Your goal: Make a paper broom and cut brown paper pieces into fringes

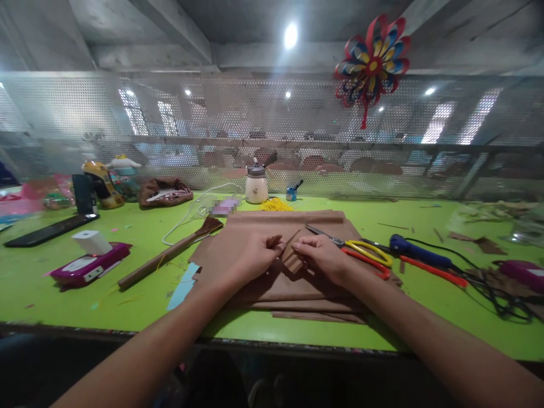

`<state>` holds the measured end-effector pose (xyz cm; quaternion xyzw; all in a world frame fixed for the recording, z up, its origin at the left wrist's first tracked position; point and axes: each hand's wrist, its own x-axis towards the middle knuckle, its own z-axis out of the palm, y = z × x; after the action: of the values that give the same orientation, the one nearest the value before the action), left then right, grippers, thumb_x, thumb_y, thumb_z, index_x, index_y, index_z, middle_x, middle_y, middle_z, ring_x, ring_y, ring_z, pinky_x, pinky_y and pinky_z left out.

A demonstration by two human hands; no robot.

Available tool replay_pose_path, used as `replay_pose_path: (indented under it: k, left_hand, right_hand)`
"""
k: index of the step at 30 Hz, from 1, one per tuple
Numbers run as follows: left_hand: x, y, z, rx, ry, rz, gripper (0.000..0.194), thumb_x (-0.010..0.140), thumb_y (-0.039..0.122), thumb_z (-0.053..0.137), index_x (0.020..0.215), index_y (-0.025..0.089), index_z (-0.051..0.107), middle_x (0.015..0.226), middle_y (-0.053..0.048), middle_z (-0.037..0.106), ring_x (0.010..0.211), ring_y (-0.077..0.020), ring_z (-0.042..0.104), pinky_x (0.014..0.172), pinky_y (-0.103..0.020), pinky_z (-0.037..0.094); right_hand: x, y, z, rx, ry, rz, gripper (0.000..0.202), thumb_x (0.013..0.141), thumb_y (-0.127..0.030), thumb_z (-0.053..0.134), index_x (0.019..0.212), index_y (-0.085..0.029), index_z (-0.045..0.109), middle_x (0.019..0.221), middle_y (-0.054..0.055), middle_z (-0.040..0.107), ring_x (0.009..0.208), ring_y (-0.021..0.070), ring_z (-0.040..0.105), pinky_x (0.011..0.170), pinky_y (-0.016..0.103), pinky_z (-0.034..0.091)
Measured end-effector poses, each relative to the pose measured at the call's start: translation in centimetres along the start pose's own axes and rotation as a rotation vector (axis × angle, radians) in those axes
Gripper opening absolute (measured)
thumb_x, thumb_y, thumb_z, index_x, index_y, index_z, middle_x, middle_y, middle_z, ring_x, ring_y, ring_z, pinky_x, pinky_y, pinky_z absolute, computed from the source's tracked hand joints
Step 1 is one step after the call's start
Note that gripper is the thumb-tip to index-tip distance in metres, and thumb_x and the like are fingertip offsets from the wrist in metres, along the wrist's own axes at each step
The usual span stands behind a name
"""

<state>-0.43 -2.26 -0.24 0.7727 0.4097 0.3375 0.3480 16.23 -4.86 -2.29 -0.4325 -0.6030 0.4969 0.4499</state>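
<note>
My right hand [321, 256] pinches a small brown paper piece [292, 255] with pleat-like stripes, held above a stack of brown sheets [238, 232]. Just left of that piece, my left hand [260, 255] has its fingers curled together around a dark brown scrap [273, 240] with a jagged edge; its shape is partly hidden by the fingers. Scissors [369, 253] with yellow and red handles lie on the sheets beside my right hand, blades pointing left. Further left rests a rolled brown paper stem [161, 259] with a fringed end.
The green table [140, 306] also bears a blue-handled tool [419, 250] with a black cord, a red-handled tool [433, 272], a purple box [91, 266], a white jar [256, 187], yellow strands [275, 204] and a phone stand [51, 231]. A mesh screen [204, 130] stands behind.
</note>
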Motion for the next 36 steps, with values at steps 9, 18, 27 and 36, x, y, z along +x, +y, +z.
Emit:
replay_pose_path:
  k: [9,18,27,36]
  left_hand:
    - [-0.8,-0.5,0.0,0.219,0.053,0.123,0.025,0.071,0.033,0.05,0.072,0.016,0.069,0.06,-0.003,0.064,0.061,-0.0167,0.056,0.055,-0.022,0.038]
    - [-0.9,-0.2,0.1,0.231,0.012,0.087,0.031,0.075,0.038,0.047,0.077,0.015,0.067,0.064,-0.004,0.066,0.059,-0.0157,0.056,0.054,-0.021,0.04]
    - [-0.4,-0.6,0.3,0.131,0.035,0.081,0.019,0.07,0.032,0.051,0.067,0.017,0.064,0.06,-0.003,0.063,0.06,-0.0165,0.054,0.056,-0.022,0.038]
    - [-1.1,-0.5,-0.5,0.284,0.093,0.15,0.016,0.068,0.031,0.053,0.06,0.02,0.062,0.055,-0.003,0.06,0.057,-0.0172,0.053,0.05,-0.023,0.032]
  right_hand:
    - [0.4,0.8,-0.2,0.09,0.014,-0.007,0.027,0.071,-0.037,0.059,0.059,-0.015,0.05,0.049,-0.005,0.042,0.043,0.0056,0.034,0.043,0.021,0.025]
    - [0.5,0.7,-0.2,0.137,0.042,0.013,0.027,0.067,-0.038,0.064,0.063,-0.012,0.058,0.05,-0.003,0.05,0.044,0.005,0.04,0.046,0.02,0.031]
    - [0.5,0.3,-0.4,0.15,0.062,0.086,0.028,0.061,-0.036,0.07,0.063,-0.012,0.055,0.051,-0.001,0.055,0.044,0.0067,0.047,0.045,0.021,0.038]
    - [0.6,0.7,-0.4,0.066,0.083,0.016,0.026,0.065,-0.038,0.066,0.066,-0.013,0.059,0.05,-0.003,0.052,0.042,0.0058,0.043,0.044,0.021,0.034]
